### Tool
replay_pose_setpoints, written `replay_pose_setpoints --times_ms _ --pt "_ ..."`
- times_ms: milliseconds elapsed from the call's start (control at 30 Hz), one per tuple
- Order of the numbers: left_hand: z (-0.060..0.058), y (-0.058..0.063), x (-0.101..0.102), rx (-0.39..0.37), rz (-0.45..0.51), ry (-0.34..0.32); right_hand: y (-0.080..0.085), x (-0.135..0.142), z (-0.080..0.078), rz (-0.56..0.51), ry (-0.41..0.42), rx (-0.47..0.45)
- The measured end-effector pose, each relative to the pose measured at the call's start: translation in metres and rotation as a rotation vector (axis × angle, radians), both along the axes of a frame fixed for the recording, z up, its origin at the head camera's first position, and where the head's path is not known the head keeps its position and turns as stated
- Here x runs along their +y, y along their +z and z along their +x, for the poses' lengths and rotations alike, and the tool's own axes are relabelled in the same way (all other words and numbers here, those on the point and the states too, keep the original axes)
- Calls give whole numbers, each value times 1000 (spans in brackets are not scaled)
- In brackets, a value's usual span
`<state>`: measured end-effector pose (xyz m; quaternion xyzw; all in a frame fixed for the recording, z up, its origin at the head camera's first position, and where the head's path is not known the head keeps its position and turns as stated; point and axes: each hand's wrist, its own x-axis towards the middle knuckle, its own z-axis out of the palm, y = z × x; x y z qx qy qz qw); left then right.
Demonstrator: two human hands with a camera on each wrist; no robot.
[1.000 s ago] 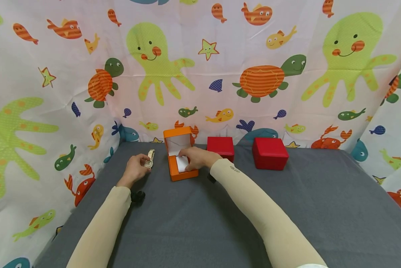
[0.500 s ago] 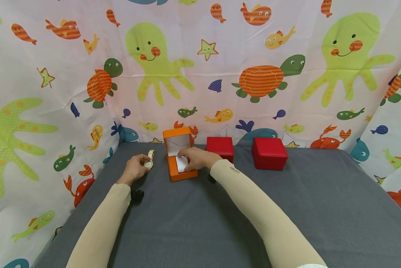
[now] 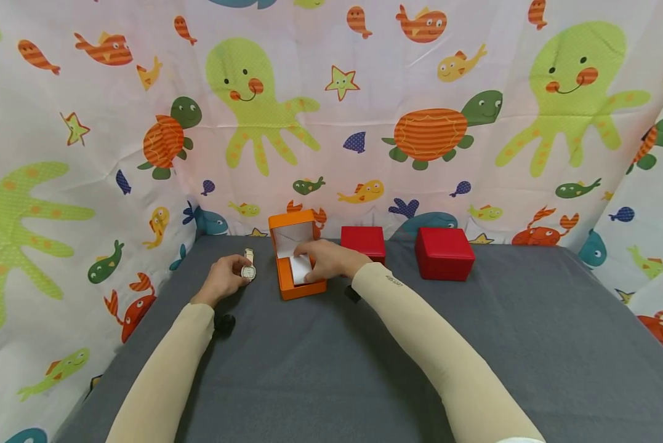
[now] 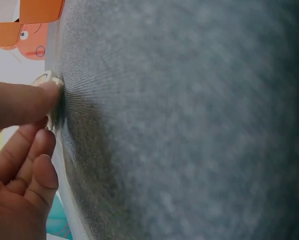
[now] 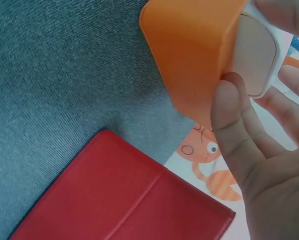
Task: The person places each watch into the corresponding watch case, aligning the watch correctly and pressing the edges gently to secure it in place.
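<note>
At the back left of the table, my left hand (image 3: 223, 280) pinches a gold-coloured wristwatch (image 3: 248, 272) at its edge. Its pale strap points away from me, and the dial faces up. In the left wrist view, thumb and fingertips meet at the watch (image 4: 50, 76), low against the cloth. To its right stands an orange watch box (image 3: 303, 291) with its lid raised and a pale lining inside. My right hand (image 3: 328, 261) reaches into that box and grips the white cushion (image 3: 300, 269). The right wrist view shows fingers and thumb around the cushion's end (image 5: 254, 55).
Two closed red boxes, one (image 3: 363, 241) just right of the orange box and another (image 3: 444, 253) farther right, stand along the back. A grey cloth (image 3: 309, 369) covers the table. Behind it hangs a curtain (image 3: 342, 147) printed with sea animals.
The watch has turned slightly in my left fingers, and more of its dial shows. My right hand stays on the cushion. The head view has shifted a little.
</note>
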<state>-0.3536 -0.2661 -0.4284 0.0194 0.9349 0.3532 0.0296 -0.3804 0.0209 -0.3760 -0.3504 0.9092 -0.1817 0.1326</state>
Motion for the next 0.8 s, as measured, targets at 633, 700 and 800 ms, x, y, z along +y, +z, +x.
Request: replay_pose_setpoints --times_ms 633,700,800 --pt "30 34 29 190 176 -102 12 24 24 -175 -16 -16" --pt "37 41 36 224 196 -116 11 28 27 -217 -16 -10" --pt "48 51 47 255 217 -139 7 34 31 -282 -6 -14"
